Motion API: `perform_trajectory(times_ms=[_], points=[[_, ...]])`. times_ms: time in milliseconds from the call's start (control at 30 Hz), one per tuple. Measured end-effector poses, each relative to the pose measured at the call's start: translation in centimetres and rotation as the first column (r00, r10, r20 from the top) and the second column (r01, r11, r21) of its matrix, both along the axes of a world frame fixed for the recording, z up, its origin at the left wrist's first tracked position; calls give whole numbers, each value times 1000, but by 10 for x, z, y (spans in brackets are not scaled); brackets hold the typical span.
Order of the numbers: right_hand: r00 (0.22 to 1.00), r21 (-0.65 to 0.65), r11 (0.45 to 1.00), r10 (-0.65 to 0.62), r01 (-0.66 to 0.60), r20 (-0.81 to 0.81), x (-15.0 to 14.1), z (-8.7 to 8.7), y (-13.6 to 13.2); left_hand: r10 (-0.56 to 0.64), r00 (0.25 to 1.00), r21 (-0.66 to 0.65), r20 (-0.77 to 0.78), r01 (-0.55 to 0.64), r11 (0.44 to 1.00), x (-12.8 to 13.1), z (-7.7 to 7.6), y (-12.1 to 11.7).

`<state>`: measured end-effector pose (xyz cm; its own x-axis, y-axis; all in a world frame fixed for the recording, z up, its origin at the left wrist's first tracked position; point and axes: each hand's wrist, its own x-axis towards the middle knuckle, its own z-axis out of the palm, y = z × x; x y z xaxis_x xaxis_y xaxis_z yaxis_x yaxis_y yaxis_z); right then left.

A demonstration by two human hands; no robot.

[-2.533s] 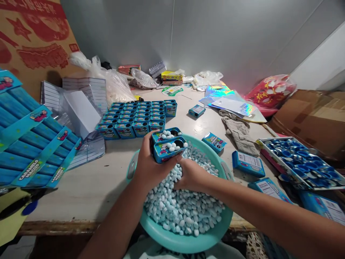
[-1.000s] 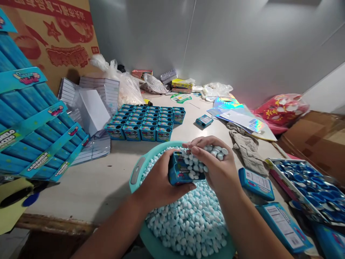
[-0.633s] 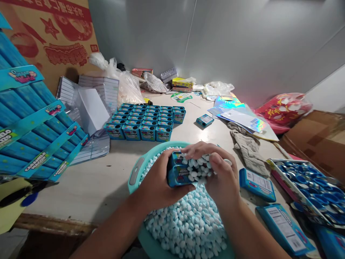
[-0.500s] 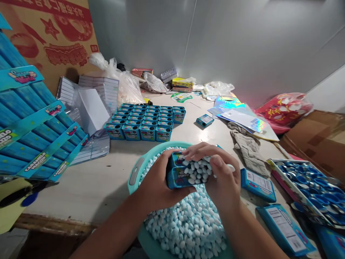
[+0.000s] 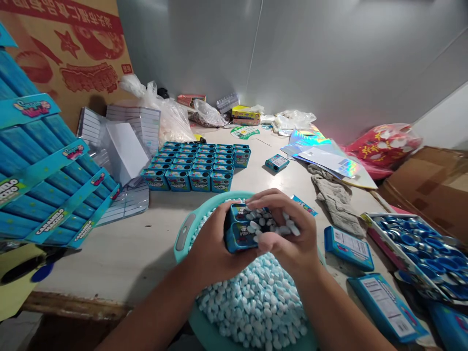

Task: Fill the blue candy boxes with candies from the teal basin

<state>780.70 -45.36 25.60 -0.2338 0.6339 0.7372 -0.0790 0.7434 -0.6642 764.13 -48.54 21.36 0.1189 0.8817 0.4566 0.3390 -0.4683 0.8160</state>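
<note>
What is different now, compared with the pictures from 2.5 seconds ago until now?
The right hand came up out of the candies in the teal basin with a handful and now presses them over the two small blue tins. The left hand kept holding both tins above the basin. The rows of tins on the table did not move.

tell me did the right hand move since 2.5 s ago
Yes. The right hand was dug into the candies in the teal basin; now it is raised above them, cupped against the two blue tins in the left hand.

Pale-blue candies (image 5: 256, 302), teal basin (image 5: 185, 231)
</note>
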Motion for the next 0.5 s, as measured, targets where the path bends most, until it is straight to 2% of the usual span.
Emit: perform_trajectory(times_ms=[100, 233, 400, 500], points=[[998, -16, 999, -34, 35, 51, 1, -7, 2, 6, 1000, 12, -30, -6, 1000, 2, -1, 0], [991, 16, 998, -61, 60, 117, 1, -12, 4, 13, 1000, -6, 16, -13, 1000, 0, -1, 0], [959, 112, 991, -101, 74, 264, 3, -9, 4, 9, 1000, -10, 17, -9, 1000, -4, -7, 2], [926, 179, 984, -87, 22, 367, 6, -4, 3, -12, 998, 5, 57, 12, 1000, -3, -10, 3]])
